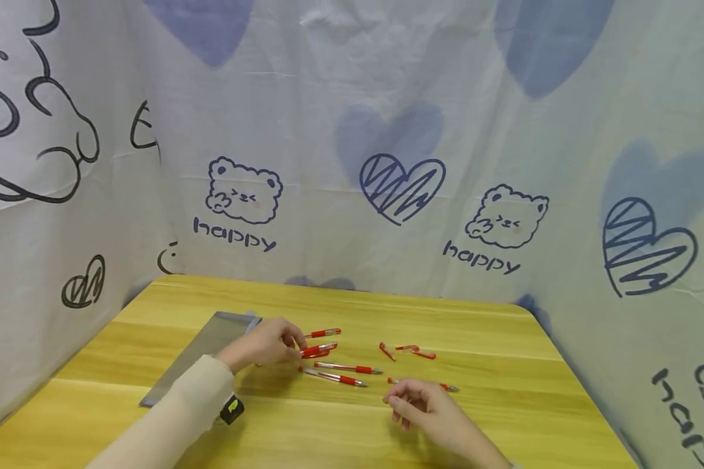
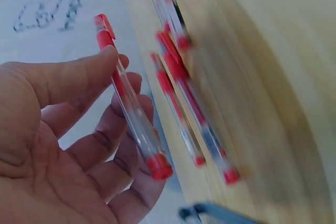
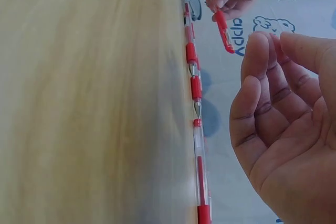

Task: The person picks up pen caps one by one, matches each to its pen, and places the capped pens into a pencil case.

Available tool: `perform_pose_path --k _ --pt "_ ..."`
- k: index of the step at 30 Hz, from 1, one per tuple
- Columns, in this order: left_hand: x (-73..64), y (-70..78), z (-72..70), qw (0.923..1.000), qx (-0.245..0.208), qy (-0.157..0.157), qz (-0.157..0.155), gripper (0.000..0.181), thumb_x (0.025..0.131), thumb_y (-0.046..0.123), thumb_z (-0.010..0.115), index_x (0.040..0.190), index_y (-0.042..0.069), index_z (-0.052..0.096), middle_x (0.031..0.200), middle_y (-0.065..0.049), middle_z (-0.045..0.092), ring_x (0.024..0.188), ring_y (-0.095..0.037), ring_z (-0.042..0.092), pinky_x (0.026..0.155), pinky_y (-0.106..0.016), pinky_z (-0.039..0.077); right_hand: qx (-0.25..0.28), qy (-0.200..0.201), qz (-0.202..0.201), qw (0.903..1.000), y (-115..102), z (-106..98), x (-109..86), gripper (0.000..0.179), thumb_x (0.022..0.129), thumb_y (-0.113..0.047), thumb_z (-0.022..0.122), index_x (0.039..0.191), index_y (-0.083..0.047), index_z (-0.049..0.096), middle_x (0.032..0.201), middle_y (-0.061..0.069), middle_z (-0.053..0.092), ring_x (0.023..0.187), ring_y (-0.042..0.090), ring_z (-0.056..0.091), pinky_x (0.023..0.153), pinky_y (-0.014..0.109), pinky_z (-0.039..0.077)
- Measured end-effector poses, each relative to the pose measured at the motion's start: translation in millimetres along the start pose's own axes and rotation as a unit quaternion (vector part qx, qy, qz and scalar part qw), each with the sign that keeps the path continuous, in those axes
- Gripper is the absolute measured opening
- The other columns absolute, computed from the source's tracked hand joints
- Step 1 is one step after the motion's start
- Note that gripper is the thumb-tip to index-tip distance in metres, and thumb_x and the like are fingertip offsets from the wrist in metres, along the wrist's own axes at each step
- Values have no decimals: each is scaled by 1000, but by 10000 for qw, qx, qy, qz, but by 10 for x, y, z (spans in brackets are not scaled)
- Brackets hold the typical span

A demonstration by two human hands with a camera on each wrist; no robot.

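Heart-printed backdrop (image 1: 317, 254), wooden table (image 1: 317, 433), red pens (image 1: 360, 369)

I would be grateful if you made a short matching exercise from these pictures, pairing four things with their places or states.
Things:
1. Left hand
2. Right hand
3. Flat grey pouch
4. Loose red caps

Places or states:
A. Lying on the left part of the table
B. Lying on the table, beyond the right hand
C. Holding a red-capped pen
D. Fingers bent, holding nothing

Right pairs: 1-C, 2-D, 3-A, 4-B
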State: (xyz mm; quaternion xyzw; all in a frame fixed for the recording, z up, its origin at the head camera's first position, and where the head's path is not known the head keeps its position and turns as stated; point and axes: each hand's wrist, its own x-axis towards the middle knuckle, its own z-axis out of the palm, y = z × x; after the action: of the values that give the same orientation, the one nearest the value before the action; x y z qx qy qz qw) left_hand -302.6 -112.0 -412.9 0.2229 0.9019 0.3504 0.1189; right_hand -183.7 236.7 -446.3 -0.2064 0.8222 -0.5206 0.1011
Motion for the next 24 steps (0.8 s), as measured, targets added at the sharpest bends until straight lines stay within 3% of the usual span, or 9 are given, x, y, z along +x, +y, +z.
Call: perform_pose_path --k 6,13,24 --pt "51 -200 -115 9987 417 262 -88 6 95 8 79 101 9 80 104 -7 76 94 -21 67 82 -42 58 20 -21 19 10000 22 2 11 29 111 -28 61 119 -2 71 95 9 73 74 13 68 71 30 61" --pt "129 -287 -122 9982 509 291 -160 5 93 5 78 98 8 79 93 -5 74 81 -19 61 71 -34 51 -12 -43 1 10000 48 7 13 27 111 -28 61 118 -4 72 96 12 73 75 13 68 71 30 61" --pt "169 -209 -162 9971 592 440 -196 10 96 7 76 105 7 80 102 -9 77 91 -22 67 81 -44 57 -53 10 15 10000 78 -14 10 29 111 -29 61 119 -4 72 95 11 74 75 13 69 72 30 61"
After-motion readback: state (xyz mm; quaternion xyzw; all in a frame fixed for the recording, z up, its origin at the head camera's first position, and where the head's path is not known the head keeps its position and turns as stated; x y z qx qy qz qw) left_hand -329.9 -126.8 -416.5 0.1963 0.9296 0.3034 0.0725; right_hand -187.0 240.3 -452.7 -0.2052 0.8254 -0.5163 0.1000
